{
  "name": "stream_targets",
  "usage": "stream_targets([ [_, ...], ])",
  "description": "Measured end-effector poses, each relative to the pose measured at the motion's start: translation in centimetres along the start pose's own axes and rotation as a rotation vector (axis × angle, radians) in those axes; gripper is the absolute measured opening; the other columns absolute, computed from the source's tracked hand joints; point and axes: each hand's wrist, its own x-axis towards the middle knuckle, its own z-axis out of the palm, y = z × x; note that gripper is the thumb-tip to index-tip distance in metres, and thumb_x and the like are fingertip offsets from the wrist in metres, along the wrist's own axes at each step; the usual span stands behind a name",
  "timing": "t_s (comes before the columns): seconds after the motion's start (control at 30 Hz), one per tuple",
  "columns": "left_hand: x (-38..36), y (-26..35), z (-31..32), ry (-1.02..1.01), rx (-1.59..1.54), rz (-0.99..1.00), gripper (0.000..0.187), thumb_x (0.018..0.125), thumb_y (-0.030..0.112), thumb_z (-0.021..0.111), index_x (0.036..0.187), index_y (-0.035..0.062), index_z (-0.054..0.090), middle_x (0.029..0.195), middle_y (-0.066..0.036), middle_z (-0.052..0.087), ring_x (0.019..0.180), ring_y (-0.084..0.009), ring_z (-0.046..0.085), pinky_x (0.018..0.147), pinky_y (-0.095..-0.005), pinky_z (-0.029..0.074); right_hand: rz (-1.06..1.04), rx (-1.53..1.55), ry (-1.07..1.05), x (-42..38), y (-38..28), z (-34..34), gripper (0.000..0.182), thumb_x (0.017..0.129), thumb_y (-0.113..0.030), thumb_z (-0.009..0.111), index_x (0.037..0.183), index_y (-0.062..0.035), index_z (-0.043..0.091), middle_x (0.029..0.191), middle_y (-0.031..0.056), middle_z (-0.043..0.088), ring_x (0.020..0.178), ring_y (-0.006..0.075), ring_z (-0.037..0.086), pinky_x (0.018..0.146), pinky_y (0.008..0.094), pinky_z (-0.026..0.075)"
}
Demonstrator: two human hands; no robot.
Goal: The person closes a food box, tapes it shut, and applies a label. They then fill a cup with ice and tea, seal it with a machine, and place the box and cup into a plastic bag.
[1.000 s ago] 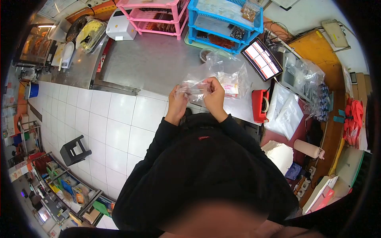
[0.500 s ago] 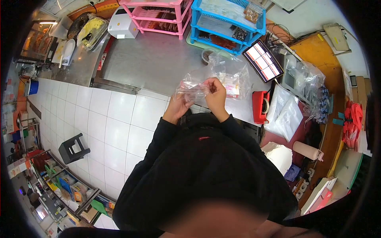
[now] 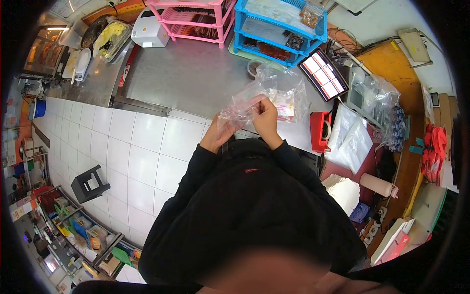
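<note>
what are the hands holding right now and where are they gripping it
Both hands hold one small clear plastic bag above the steel counter: the left hand at its lower left edge, the right hand pinching its right end.

My 2 hands meet above the counter's near edge (image 3: 196, 105), left hand (image 3: 219, 131) beside right hand (image 3: 265, 116), a small bag (image 3: 238, 109) between them. A larger bag (image 3: 284, 95) lies just behind; the tape dispenser (image 3: 321, 130) sits right; 2 racks (image 3: 279, 24) stand behind.

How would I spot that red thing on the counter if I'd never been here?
Start at the steel counter and go to its right end, below the tablet with the lit screen. The red tape dispenser sits there beside clear plastic bags; it is the only solid red block on that surface.
</note>
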Motion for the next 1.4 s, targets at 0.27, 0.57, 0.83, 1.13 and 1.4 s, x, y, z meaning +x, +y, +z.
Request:
stream_targets([
  [0.27,0.0,-1.1,0.9,0.177,0.202,0.057,0.028,0.086,0.007,0.059,0.113,0.0007,0.057,0.100,-0.006,0.063,0.085,-0.0125,0.061,0.070,-0.0262,0.051,-0.108,-0.138,0.054,-0.3,-1.0,0.3,0.016,0.074,-0.004,0.070,0.084,-0.0070,0.058,0.056,-0.0065,0.038,0.051,0.0035,0.037,0.046,0.0212,0.028],
  [0.57,-0.2,-1.3,2.0,0.372,0.789,0.606,0.029,0.071,-0.002,0.052,0.098,-0.0025,0.061,0.088,-0.004,0.062,0.083,-0.0115,0.058,0.073,-0.0245,0.046,-0.274,-0.324,-0.006,-1.6,-2.4,-0.1,0.015,0.076,-0.002,0.067,0.083,-0.0056,0.055,0.054,0.0010,0.038,0.047,0.0089,0.037,0.046,0.0257,0.030],
  [0.83,-1.1,-0.4,3.4,0.167,0.748,0.649,0.036,0.072,0.002,0.051,0.106,-0.0017,0.059,0.094,-0.004,0.062,0.084,-0.0112,0.058,0.076,-0.0239,0.045,-0.252,-0.247,-0.032,-1.6,-2.5,0.1,0.015,0.076,-0.001,0.065,0.086,-0.0047,0.054,0.054,0.0020,0.039,0.047,0.0102,0.037,0.046,0.0262,0.030],
  [1.13,-1.5,0.1,2.8,0.228,0.385,0.397,0.025,0.088,0.012,0.058,0.110,0.0000,0.060,0.092,-0.001,0.062,0.083,-0.0081,0.055,0.072,-0.0214,0.043,-0.180,-0.174,-0.130,-1.0,-2.3,-1.1,0.015,0.077,0.002,0.061,0.087,-0.0045,0.053,0.054,-0.0006,0.038,0.049,0.0056,0.035,0.047,0.0234,0.030],
  [1.4,-1.1,1.5,4.7,0.585,0.681,0.709,0.009,0.084,0.004,0.062,0.092,-0.0014,0.064,0.085,-0.003,0.063,0.077,-0.0090,0.056,0.068,-0.0223,0.045,-0.221,-0.299,-0.006,-1.8,-3.9,-0.4,0.014,0.079,0.003,0.061,0.086,-0.0037,0.052,0.055,0.0018,0.040,0.048,0.0077,0.038,0.045,0.0235,0.033],
])
